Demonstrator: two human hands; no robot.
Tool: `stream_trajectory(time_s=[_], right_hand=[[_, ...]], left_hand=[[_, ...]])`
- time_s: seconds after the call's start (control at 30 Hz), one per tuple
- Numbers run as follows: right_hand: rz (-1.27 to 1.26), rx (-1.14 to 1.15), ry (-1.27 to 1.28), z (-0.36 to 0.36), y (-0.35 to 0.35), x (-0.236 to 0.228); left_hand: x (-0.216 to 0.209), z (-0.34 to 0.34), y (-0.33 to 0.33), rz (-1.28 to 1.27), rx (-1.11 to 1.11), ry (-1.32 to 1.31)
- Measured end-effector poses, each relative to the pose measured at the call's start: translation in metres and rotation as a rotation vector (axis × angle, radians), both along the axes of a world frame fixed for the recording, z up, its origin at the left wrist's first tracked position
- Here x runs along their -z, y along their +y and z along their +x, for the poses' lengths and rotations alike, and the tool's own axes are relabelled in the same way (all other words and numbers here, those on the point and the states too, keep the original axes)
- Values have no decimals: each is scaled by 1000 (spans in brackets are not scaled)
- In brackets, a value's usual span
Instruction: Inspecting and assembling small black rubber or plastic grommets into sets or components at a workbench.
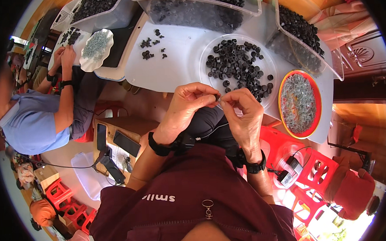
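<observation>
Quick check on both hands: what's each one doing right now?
Left hand: closed in a pinch, holding a small black part.
Right hand: closed in a pinch beside that part; what it grips is too small to tell.

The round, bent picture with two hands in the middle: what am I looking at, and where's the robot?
There is no robot here. These are a person's own bare hands, seen by a wide fisheye camera worn on the head and looking down; that lens bends the edges. The left hand pinches a small dark piece. The right hand's fingertips meet beside it; whatever they grip is too small to tell. On the pale table are a clear round tray of black parts, a red-rimmed bowl of shiny pieces and a large clear bin.
</observation>
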State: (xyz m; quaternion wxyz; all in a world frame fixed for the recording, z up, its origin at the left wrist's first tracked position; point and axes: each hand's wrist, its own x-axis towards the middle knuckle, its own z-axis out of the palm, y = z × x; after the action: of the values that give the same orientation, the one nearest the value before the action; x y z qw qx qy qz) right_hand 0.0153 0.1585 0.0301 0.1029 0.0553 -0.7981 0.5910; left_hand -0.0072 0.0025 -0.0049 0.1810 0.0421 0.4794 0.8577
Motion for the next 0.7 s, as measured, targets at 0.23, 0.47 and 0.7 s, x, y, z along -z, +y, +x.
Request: stream_trajectory(time_s=[0.23, 0.47, 0.7], right_hand=[[13, 12, 7, 1, 2, 0], [-68, 71, 37, 7, -1, 1], [-74, 107, 102, 11, 0, -2]], left_hand=[[3, 2, 3, 129, 13, -98], [2, 5, 6, 151, 25, -157], [5, 5, 5, 158, -1, -158]])
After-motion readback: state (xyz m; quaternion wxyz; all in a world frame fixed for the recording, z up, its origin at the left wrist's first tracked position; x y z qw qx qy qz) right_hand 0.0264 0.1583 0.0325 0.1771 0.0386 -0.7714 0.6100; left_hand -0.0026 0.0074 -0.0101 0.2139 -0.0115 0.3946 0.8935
